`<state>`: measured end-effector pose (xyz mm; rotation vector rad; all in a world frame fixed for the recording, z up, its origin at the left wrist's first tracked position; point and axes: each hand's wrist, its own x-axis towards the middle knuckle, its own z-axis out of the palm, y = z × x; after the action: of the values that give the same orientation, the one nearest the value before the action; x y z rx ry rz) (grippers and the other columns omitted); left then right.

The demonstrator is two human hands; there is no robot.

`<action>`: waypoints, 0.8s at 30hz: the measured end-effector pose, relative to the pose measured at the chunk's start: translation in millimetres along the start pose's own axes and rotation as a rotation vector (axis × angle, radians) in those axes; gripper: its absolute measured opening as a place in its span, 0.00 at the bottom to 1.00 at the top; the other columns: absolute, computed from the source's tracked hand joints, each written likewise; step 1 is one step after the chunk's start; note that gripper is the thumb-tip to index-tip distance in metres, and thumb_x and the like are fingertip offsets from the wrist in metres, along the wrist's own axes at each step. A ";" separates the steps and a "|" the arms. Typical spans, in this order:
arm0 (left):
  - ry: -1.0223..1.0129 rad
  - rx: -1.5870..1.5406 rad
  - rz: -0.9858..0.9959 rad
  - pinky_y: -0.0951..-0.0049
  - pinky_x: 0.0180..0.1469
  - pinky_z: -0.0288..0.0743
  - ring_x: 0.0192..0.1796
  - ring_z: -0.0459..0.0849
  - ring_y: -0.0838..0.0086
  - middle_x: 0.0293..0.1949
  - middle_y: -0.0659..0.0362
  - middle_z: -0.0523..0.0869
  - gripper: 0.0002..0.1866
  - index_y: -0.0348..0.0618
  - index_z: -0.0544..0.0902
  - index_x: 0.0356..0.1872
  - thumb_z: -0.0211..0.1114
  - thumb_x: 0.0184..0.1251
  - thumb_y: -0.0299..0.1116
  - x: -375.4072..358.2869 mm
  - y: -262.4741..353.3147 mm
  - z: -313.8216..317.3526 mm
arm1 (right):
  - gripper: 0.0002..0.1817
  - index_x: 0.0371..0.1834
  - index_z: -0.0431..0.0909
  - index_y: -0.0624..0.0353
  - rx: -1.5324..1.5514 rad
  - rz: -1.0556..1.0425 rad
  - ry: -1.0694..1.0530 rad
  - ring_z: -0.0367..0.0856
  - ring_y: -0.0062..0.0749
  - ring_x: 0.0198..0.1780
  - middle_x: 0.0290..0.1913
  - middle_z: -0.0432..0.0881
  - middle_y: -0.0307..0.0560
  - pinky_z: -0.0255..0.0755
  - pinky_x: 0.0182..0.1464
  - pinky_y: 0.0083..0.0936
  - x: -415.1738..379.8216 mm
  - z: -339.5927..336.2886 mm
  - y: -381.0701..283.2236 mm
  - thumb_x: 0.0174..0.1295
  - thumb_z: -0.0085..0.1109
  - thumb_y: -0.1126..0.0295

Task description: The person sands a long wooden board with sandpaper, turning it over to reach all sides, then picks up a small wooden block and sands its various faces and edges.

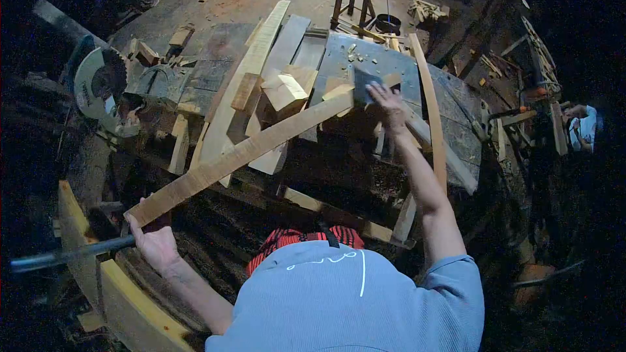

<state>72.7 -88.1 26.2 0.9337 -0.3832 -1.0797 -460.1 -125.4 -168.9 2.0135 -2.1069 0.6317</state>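
A long wooden board [241,153] runs diagonally from my lower left up to the metal-topped work table. My left hand [156,242] is closed round its near end, thumb at the edge. Close to that hand, a grey metal pipe [72,254] sticks out to the left. Beyond the board's far end, my right hand [389,105] is stretched out with its fingers apart, holding nothing. Its fingertips overlap a dark flat piece [366,82] over the table surface. Short wood blocks [284,93] sit beside the board.
At left stands a circular saw [98,88] with a toothed blade. More planks [261,52] lie across the bench, and a curved strip [430,104] crosses its right side. Wood scraps [355,54] dot the metal tabletop [401,68]. Another person [582,127] is at far right.
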 end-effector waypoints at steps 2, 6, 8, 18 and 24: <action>-0.005 0.002 0.018 0.52 0.61 0.59 0.58 0.68 0.58 0.52 0.51 0.72 0.21 0.41 0.69 0.52 0.55 0.63 0.43 -2.1 -0.9 -0.7 | 0.26 0.60 0.65 0.43 -0.179 0.217 -0.064 0.66 0.36 0.61 0.60 0.68 0.41 0.53 0.61 0.44 -12.2 16.6 45.1 0.55 0.45 0.73; -0.093 -0.031 0.026 0.53 0.59 0.61 0.56 0.69 0.58 0.48 0.51 0.75 0.20 0.40 0.72 0.47 0.52 0.64 0.47 -5.8 -2.9 4.2 | 0.25 0.59 0.66 0.41 -0.405 0.417 -0.065 0.70 0.35 0.56 0.54 0.74 0.43 0.54 0.58 0.47 -37.0 33.4 92.6 0.56 0.44 0.73; -0.121 -0.089 0.053 0.54 0.58 0.63 0.53 0.71 0.59 0.45 0.52 0.76 0.21 0.40 0.73 0.44 0.52 0.64 0.49 -6.3 -4.8 11.1 | 0.28 0.60 0.64 0.39 -0.241 0.466 -0.094 0.67 0.35 0.58 0.56 0.72 0.41 0.53 0.59 0.49 -20.6 10.5 75.7 0.54 0.45 0.76; -0.682 -0.468 0.190 0.71 0.40 0.65 0.31 0.72 0.74 0.25 0.64 0.73 0.21 0.44 0.71 0.27 0.54 0.61 0.54 15.7 -20.9 32.0 | 0.20 0.52 0.71 0.59 0.649 -0.202 0.136 0.75 0.39 0.50 0.49 0.75 0.50 0.72 0.50 0.28 27.2 -106.9 -187.0 0.54 0.47 0.79; -1.054 -0.618 0.091 0.76 0.37 0.61 0.25 0.69 0.79 0.20 0.67 0.72 0.17 0.48 0.72 0.25 0.56 0.60 0.51 37.6 -11.3 39.4 | 0.29 0.61 0.61 0.46 0.680 -0.752 0.149 0.66 0.43 0.58 0.61 0.63 0.46 0.60 0.60 0.41 9.3 -140.2 -320.9 0.51 0.47 0.70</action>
<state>56.6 -140.9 33.8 -0.2648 -0.8674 -1.4287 -169.8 -78.6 21.7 2.7139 -0.9480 1.3796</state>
